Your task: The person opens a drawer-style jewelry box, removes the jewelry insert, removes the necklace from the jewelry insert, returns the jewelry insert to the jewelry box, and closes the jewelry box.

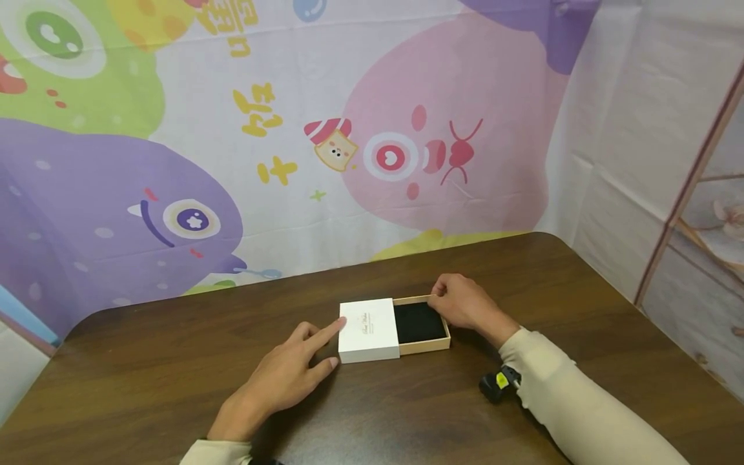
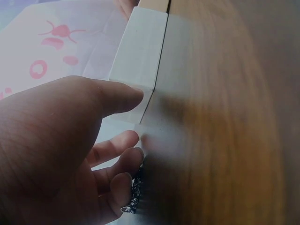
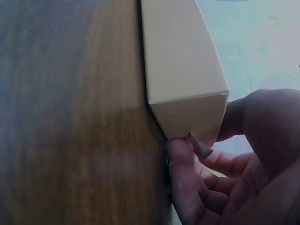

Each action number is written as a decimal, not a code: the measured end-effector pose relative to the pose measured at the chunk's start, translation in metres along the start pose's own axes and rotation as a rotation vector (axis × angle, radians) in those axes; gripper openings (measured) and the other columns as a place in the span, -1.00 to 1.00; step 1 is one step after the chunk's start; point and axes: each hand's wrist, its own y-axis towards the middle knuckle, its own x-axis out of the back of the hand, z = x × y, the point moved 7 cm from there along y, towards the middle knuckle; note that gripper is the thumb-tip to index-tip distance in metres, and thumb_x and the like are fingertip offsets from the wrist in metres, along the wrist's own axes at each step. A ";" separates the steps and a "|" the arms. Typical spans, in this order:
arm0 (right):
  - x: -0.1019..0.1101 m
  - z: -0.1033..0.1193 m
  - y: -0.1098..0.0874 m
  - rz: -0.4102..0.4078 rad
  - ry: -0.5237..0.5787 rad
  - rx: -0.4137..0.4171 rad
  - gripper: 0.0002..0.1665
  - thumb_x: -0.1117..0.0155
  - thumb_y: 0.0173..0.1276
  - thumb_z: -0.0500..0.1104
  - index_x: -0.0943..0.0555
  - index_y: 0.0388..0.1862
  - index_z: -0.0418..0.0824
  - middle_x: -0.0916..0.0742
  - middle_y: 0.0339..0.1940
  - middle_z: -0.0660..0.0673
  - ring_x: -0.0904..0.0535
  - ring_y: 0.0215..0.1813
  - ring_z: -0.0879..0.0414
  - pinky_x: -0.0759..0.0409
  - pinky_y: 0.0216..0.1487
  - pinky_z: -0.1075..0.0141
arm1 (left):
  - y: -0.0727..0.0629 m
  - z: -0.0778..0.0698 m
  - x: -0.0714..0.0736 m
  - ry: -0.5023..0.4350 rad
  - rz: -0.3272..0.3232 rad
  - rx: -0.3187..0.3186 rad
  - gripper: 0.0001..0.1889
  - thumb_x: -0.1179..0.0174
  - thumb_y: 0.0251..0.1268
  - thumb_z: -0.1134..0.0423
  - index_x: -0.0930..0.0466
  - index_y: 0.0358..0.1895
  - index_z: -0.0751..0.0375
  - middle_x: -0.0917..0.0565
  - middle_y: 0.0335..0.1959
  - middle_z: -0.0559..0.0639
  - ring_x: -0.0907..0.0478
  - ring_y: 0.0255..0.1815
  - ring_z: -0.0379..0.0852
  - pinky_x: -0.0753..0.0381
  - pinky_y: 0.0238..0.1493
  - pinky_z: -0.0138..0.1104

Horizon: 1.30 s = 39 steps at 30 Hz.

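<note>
A white box sleeve with small printed lettering lies flat on the table. From its right end a tan drawer sticks partway out, holding a black insert. My left hand rests its index fingertip on the sleeve's left edge, thumb beside the near left corner. At the drawer's far right corner, my right hand pinches the end wall, thumb over the rim and fingers curled outside. In the right wrist view a small pull tab shows on the drawer's end, by the fingertips.
The brown wooden table extends around the box. Behind it hangs a cartoon-printed cloth. A small black device with a yellow-green patch is attached at my right sleeve.
</note>
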 end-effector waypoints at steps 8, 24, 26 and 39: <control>0.000 0.002 0.001 -0.011 0.010 0.026 -0.86 -0.18 0.36 -0.10 -0.58 -0.31 -0.15 -0.63 -0.40 -0.05 -0.52 -0.39 0.06 -0.45 -0.34 0.21 | 0.000 0.001 0.000 -0.006 0.001 0.007 -0.31 -0.26 0.42 0.10 -0.21 0.54 -0.39 -0.45 -0.01 -0.12 -0.34 -0.57 -0.24 -0.39 -0.44 -0.26; -0.009 0.011 0.000 0.031 0.146 0.129 -0.87 -0.19 0.38 -0.15 -0.59 -0.27 -0.21 -0.63 -0.51 -0.04 -0.57 -0.52 0.12 -0.53 -0.47 0.24 | 0.000 0.002 -0.001 -0.003 -0.006 0.009 -0.29 -0.27 0.40 0.09 -0.20 0.54 -0.41 -0.45 -0.03 -0.12 -0.35 -0.55 -0.24 -0.39 -0.43 -0.26; -0.010 0.011 0.000 0.043 0.158 0.130 -0.87 -0.19 0.39 -0.15 -0.58 -0.26 -0.21 -0.63 -0.49 -0.05 -0.58 -0.51 0.12 -0.54 -0.47 0.24 | 0.000 0.003 -0.001 0.000 -0.006 0.011 -0.29 -0.27 0.40 0.09 -0.20 0.54 -0.40 -0.45 -0.02 -0.12 -0.36 -0.54 -0.24 -0.40 -0.42 -0.26; -0.014 0.014 -0.002 0.073 0.204 0.138 -0.84 -0.19 0.43 -0.15 -0.60 -0.18 -0.24 -0.64 -0.45 -0.07 -0.63 -0.47 0.11 -0.58 -0.43 0.23 | 0.000 0.002 -0.001 -0.004 -0.004 0.018 -0.28 -0.27 0.40 0.08 -0.19 0.54 -0.42 -0.46 -0.01 -0.12 -0.37 -0.51 -0.24 -0.41 -0.40 -0.24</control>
